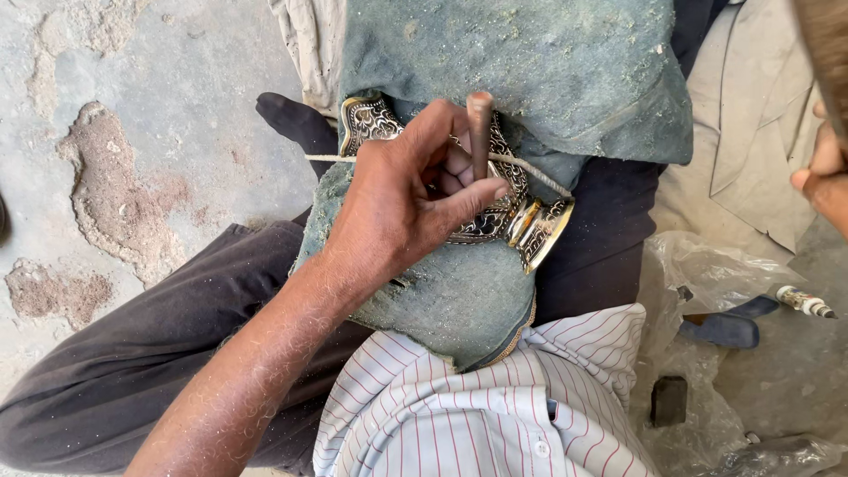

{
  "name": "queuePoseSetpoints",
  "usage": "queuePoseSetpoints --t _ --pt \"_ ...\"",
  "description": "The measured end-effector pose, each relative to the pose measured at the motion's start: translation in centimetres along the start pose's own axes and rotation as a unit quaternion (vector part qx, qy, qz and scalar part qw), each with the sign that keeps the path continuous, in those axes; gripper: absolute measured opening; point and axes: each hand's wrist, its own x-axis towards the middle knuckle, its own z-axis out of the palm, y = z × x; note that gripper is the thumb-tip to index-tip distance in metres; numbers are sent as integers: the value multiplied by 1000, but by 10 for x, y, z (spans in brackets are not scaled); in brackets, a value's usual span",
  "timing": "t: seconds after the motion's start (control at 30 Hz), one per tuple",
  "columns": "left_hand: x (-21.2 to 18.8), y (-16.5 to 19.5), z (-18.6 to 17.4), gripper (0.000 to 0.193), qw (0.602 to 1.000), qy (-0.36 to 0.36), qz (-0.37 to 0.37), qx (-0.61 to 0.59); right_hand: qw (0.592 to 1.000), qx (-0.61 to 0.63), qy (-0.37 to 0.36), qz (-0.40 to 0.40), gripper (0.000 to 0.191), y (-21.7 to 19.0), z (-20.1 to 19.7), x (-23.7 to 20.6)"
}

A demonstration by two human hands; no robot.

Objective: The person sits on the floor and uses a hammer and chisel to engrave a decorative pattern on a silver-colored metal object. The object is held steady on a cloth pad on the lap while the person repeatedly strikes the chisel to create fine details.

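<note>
My left hand (402, 203) pinches a short steel punch (480, 132) upright between thumb and fingers, its tip set on an engraved brass vessel (534, 225). The vessel lies on its side on a dusty blue-green cloth (530, 71) over my lap, tied down by a thin cord (322, 158). My right hand (821, 172) is raised at the frame's right edge, gripping a blurred wooden handle (826, 49). The vessel's dark patterned body is partly hidden under my left hand.
I sit on a worn concrete floor (115, 177) with dark trousers (132, 353) and a striped shirt (477, 406). A clear plastic sheet (698, 265) at the right holds a small dark block (669, 400), a dark blue piece (724, 329) and a thin white-handled tool (804, 301).
</note>
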Motion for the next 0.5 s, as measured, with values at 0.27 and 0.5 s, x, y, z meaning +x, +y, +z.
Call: queuePoseSetpoints --t 0.27,0.5 --pt "1 8 -1 45 1000 -21 0 12 1000 14 3 -18 24 -43 -16 20" --pt "-2 11 -3 42 999 -19 35 23 1000 15 -3 -15 20 -30 -11 22"
